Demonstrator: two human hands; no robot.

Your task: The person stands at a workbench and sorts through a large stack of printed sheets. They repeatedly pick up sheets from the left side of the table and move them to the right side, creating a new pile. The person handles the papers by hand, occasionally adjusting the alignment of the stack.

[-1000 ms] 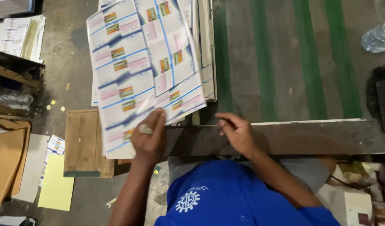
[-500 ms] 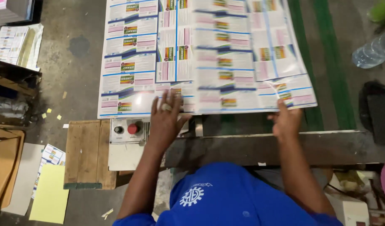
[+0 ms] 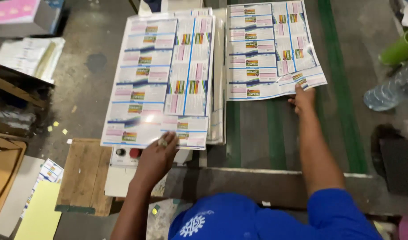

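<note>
Two printed sheets in play here: the right-hand printed sheet (image 3: 268, 53) lies flat on the green-striped surface (image 3: 275, 133), and the right hand (image 3: 304, 98) pinches its near corner, grip closed on the paper. Just beside it, the stack of printed sheets (image 3: 162, 84) sits on the left, its glossy top sheet catching the light. The left hand (image 3: 156, 158) rests on that stack's near edge, fingers spread flat, pressing rather than clasping. Below the stack, a control box with a red button (image 3: 134, 153) peeks out. Further off right, a clear plastic bottle (image 3: 388, 91) and a green cup (image 3: 399, 49)
</note>
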